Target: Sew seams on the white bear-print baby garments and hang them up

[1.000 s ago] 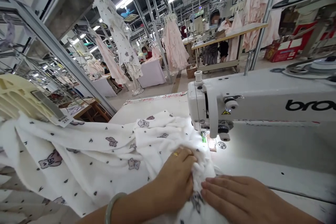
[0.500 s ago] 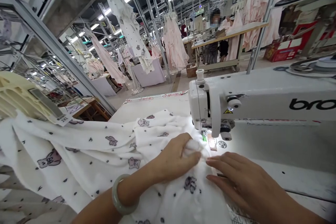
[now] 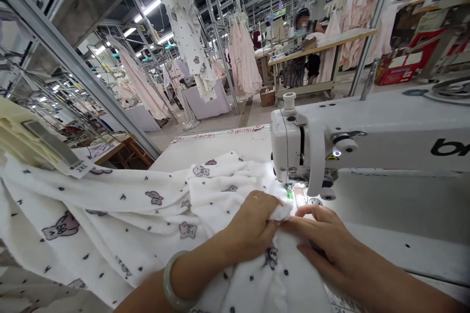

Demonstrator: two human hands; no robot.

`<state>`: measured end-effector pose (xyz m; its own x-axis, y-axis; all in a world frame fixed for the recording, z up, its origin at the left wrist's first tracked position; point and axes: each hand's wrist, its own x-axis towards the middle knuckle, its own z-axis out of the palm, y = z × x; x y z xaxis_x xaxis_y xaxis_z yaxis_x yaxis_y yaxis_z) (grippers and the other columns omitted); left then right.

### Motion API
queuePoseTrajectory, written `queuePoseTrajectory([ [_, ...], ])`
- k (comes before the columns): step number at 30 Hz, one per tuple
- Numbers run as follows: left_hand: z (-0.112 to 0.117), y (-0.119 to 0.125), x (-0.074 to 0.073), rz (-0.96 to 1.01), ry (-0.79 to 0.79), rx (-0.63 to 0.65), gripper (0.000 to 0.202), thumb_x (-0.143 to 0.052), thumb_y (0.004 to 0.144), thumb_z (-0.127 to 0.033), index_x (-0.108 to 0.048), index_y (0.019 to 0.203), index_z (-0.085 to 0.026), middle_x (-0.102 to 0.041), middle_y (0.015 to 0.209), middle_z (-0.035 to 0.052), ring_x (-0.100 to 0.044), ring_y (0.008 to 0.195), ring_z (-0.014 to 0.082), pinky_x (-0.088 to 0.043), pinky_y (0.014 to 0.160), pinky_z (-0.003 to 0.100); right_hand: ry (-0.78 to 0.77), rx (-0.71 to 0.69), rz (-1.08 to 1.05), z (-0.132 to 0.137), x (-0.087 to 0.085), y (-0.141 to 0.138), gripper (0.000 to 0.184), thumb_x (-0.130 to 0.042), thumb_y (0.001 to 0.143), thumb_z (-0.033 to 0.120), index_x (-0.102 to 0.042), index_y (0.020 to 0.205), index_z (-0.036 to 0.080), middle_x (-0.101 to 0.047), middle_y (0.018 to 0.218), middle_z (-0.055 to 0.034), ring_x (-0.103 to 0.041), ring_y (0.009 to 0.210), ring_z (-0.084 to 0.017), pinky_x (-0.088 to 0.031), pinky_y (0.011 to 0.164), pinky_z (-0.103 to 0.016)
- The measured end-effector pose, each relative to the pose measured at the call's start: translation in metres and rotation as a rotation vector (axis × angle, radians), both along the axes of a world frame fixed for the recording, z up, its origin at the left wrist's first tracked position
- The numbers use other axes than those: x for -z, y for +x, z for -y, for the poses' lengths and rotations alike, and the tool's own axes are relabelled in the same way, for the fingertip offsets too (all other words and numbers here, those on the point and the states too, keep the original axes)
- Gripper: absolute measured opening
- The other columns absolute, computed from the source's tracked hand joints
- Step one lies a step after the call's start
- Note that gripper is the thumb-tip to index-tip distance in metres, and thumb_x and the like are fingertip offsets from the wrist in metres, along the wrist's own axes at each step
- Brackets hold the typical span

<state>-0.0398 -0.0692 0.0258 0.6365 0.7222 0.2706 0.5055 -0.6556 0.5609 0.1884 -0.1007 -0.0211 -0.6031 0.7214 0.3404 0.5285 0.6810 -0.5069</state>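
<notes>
Right hand (image 3: 328, 242), grip unclear, slides in against left hand (image 3: 253, 222), clamped on fabric (image 3: 207, 205)! Bare surface (image 3: 396, 234) opens past the fabric's right edge.

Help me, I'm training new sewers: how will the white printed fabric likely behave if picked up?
The white printed fabric is probably floppy, given its loose folds. It likely compresses softly, since it bunches at the left hand.

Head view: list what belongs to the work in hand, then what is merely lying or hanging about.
In the work:
printed white fabric, gripped by the left hand
right hand, fingertips at the fabric
sewing machine

Merely about:
pink garments, hanging
red box on the floor
brown box
</notes>
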Motion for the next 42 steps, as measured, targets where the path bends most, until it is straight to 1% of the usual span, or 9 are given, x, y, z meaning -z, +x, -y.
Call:
queuePoseTrajectory([
  [3, 0.003, 0.0, 0.0, -0.118, -0.098, -0.037, 0.006, -0.047, 0.095, -0.019, -0.052, 0.095, -0.022, -0.064, 0.091, 0.0048, -0.057, 0.086, 0.0226, -0.048, 0.081, 0.036, 0.004, -0.078, 0.028, -0.004, -0.014, 0.002, 0.042, -0.051, 0.104, 0.021, -0.06, 0.143, 0.033, -0.072, 0.117, -0.0048, -0.06, 0.119, -0.027, -0.053, 0.1, -0.047],
  [5, 0.004, -0.001, 0.0, -0.12, -0.147, -0.089, 0.008, -0.045, 0.101, -0.026, -0.051, 0.096, -0.022, -0.063, 0.091, 0.0047, -0.057, 0.085, 0.0223, -0.047, 0.077, 0.034, 0.125, -0.106, 0.019, -0.004, -0.02, 0.004, 0.031, -0.051, 0.106, 0.02, -0.066, 0.131, 0.029, -0.074, 0.114, -0.0038, -0.062, 0.112, -0.024, -0.049, 0.104, -0.047],
  [10, 0.005, -0.001, 0.0, -0.103, -0.124, -0.05, 0.018, -0.043, 0.101, -0.025, -0.06, 0.103, -0.021, -0.069, 0.095, 0.0062, -0.061, 0.092, 0.0235, -0.05, 0.088, 0.038, 0.389, -0.183, -0.033, -0.001, -0.024, 0.013, 0.022, -0.051, 0.108, 0.018, -0.073, 0.108, 0.021, -0.077, 0.089, -0.0025, -0.064, 0.078, -0.018, -0.049, 0.09, -0.037],
  [15, 0.003, -0.006, 0.006, -0.146, 0.009, 0.105, 0.032, -0.047, 0.091, -0.017, -0.064, 0.118, -0.02, -0.075, 0.115, 0.0078, -0.067, 0.108, 0.0231, -0.046, 0.106, 0.041, 0.376, -0.211, 0.011, 0.001, -0.025, 0.012, 0.029, -0.045, 0.111, 0.018, -0.073, 0.107, 0.021, -0.075, 0.082, -0.0029, -0.064, 0.068, -0.017, -0.049, 0.078, -0.034],
  [21, 0.004, -0.008, 0.008, -0.437, 0.247, 0.242, 0.041, -0.052, 0.09, -0.017, -0.063, 0.13, -0.019, -0.072, 0.123, 0.0111, -0.063, 0.122, 0.0284, -0.028, 0.123, 0.055, 0.356, -0.206, 0.019, 0.003, -0.023, 0.014, 0.033, -0.042, 0.112, 0.02, -0.074, 0.104, 0.022, -0.075, 0.082, -0.0028, -0.065, 0.067, -0.017, -0.05, 0.079, -0.035],
  [25, 0.004, -0.007, 0.007, -0.434, 0.291, 0.295, 0.039, -0.052, 0.092, -0.019, -0.062, 0.13, -0.017, -0.069, 0.129, 0.0129, -0.058, 0.131, 0.0287, -0.033, 0.121, 0.05, 0.33, -0.224, 0.04, 0.004, -0.022, 0.017, 0.032, -0.043, 0.112, 0.022, -0.074, 0.105, 0.021, -0.075, 0.085, -0.0035, -0.065, 0.069, -0.017, -0.05, 0.08, -0.035],
  [29, -0.002, -0.006, 0.011, -0.416, 0.283, 0.32, 0.038, -0.052, 0.091, -0.018, -0.064, 0.127, -0.015, -0.071, 0.123, 0.0116, -0.063, 0.12, 0.0261, -0.039, 0.115, 0.044, 0.363, -0.22, 0.037, 0.003, -0.022, 0.016, 0.032, -0.042, 0.112, 0.021, -0.073, 0.105, 0.021, -0.075, 0.083, -0.003, -0.065, 0.069, -0.017, -0.049, 0.075, -0.036],
  [35, -0.028, 0.001, 0.016, -0.455, 0.317, 0.303, 0.04, -0.054, 0.09, -0.017, -0.065, 0.128, -0.015, -0.071, 0.128, 0.0106, -0.064, 0.117, 0.0255, -0.039, 0.117, 0.042, 0.386, -0.131, 0.061, -0.005, -0.021, 0.013, 0.028, -0.044, 0.111, 0.023, -0.07, 0.101, 0.023, -0.074, 0.085, -0.0019, -0.062, 0.065, -0.017, -0.043, 0.066, -0.034],
  [42, -0.048, 0.0, 0.017, -0.412, 0.308, 0.369, 0.039, -0.053, 0.09, -0.016, -0.066, 0.127, -0.017, -0.072, 0.126, 0.0112, -0.065, 0.119, 0.0245, -0.042, 0.116, 0.04, 0.416, -0.11, 0.083, -0.007, -0.015, 0.016, 0.024, -0.044, 0.111, 0.02, -0.067, 0.103, 0.02, -0.074, 0.097, -0.0023, -0.059, 0.073, -0.018, -0.042, 0.075, -0.037],
])
